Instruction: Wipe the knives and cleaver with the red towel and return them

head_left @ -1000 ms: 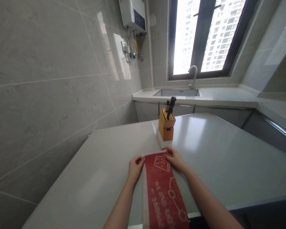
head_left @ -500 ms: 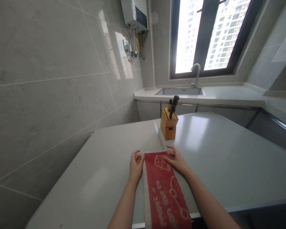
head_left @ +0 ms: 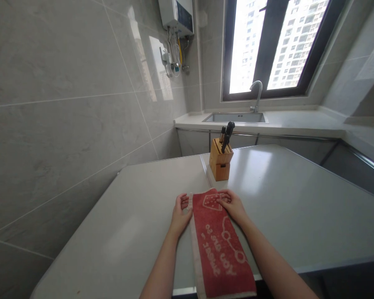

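Red cloth: the red cloth is lying lengthwise between the two hands and running back toward the wearer; its far edge is bulging up just inside the right hand.
Pale border: the pale border is running along the cloth's left side, beside the left thumb.
Left hand: the left hand is curling loosely, thumb touching the border; whether it is gripping, I cannot tell.
Right hand: the right hand is narrowing, thumb against fingers, and appears to be holding the cloth near its far right corner.
Fold risk: in my judgement, uneven hold is inviting a crooked crease, the slack between the hands being the cause.
Tabletop edge: behind both wrists, the near end is reaching the edge of the tabletop; a loosened hold could let overhanging weight draw the cloth off.
Knife block: the knife block is standing upright beyond the right hand, slightly to its left, near but apart; a forward flick of cloth could be striking it.
Knife handles: the black handles are jutting up from the block; a snagged corner could be tugging one.
Sink: the sink is sitting well beyond both hands, posing little hazard.
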Tool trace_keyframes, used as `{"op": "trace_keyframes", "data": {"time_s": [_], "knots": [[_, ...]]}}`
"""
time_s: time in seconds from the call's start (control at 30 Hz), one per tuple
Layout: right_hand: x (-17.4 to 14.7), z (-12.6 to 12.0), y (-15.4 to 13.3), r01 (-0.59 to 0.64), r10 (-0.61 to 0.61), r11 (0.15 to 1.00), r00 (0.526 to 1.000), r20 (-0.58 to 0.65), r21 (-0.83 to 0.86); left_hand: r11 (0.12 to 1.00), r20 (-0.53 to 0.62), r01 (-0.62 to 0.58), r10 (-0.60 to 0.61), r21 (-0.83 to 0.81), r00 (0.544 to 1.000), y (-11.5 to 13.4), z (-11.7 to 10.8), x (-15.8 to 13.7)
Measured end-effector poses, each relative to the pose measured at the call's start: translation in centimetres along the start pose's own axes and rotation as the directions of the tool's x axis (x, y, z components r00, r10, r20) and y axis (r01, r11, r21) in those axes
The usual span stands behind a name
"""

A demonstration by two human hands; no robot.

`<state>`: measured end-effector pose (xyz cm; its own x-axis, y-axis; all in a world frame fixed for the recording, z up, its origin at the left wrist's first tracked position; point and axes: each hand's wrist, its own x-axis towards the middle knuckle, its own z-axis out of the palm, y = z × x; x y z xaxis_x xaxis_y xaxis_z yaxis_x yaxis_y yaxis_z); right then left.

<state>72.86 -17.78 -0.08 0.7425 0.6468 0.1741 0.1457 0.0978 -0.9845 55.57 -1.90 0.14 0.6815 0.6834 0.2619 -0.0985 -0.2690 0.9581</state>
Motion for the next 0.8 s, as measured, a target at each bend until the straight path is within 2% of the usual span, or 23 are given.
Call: {"op": "trace_keyframes", "data": {"time_s": [0.13,0.23,0.4,0.53,0.6,0.67,0.73,0.8], "knots": [[0.3,-0.2,0.6,0.025,-0.025,1.000,0.998,-0.065,0.002,0.960,0.106,-0.133,0.110,0.247,0.988,0.2,0.1,-0.2],[0.3,-0.3,0.9,0.045,-0.047,0.999,0.996,-0.075,-0.028,0.915,0.158,-0.199,0.152,0.350,0.976,0.3,0.0,-0.3],[0.1,-0.2,0.9,0.069,-0.084,0.977,0.994,-0.064,-0.200,0.919,0.180,-0.229,0.179,0.320,0.967,0.2,-0.1,-0.2],[-0.3,0.1,-1.1,0.143,-0.187,0.893,0.980,-0.062,-0.428,0.938,0.163,-0.212,0.172,0.272,0.971,0.0,-0.1,-0.1],[-1.2,0.0,-3.3,0.208,-0.217,0.824,0.975,0.045,-0.528,0.935,0.180,-0.215,0.169,0.282,0.969,0.0,-0.1,0.0],[-3.1,0.0,-6.0,0.292,-0.150,0.735,0.950,0.274,-0.611,0.932,0.191,-0.219,0.168,0.290,0.967,-0.1,-0.1,0.0],[-5.8,0.0,-8.3,0.401,-0.027,0.609,0.872,0.488,-0.684,0.930,0.194,-0.222,0.170,0.293,0.966,-0.2,-0.1,0.0],[-8.9,0.1,-9.3,0.504,0.036,0.527,0.791,0.610,-0.684,0.926,0.195,-0.229,0.175,0.301,0.965,-0.5,-0.2,0.1]]}}
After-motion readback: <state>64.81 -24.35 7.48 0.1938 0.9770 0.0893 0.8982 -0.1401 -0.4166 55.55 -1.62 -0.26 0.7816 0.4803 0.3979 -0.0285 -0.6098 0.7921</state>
